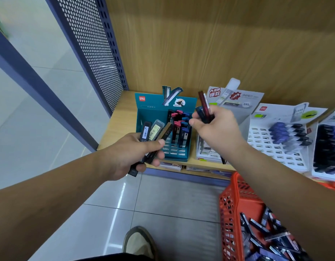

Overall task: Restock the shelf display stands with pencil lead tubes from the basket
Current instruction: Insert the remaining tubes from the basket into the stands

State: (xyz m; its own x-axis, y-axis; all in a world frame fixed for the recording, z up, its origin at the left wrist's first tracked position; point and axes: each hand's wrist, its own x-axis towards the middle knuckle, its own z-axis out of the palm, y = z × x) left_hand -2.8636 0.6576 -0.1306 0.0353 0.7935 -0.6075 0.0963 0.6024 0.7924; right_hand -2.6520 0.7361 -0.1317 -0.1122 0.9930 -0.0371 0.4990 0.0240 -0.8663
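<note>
The left hand, just left of the frame's centre, is clenched round a fan of lead tubes: black, clear with a yellow label, and dark, their upper ends spread toward the upper right. The right hand, just right of centre, grips a dark red tube that stands up from its fingers and a dark blue tube beside it.

Behind and between the hands a teal stand sits on the wooden shelf, with pink- and blue-capped tubes upright in its right side. Behind the right hand is a white stand; further right a second white stand carries a row of blue tubes.

At the lower right an orange basket holds a heap of loose tubes, partly hidden by the right forearm. A shoe rests on the tiled floor at the bottom centre.
</note>
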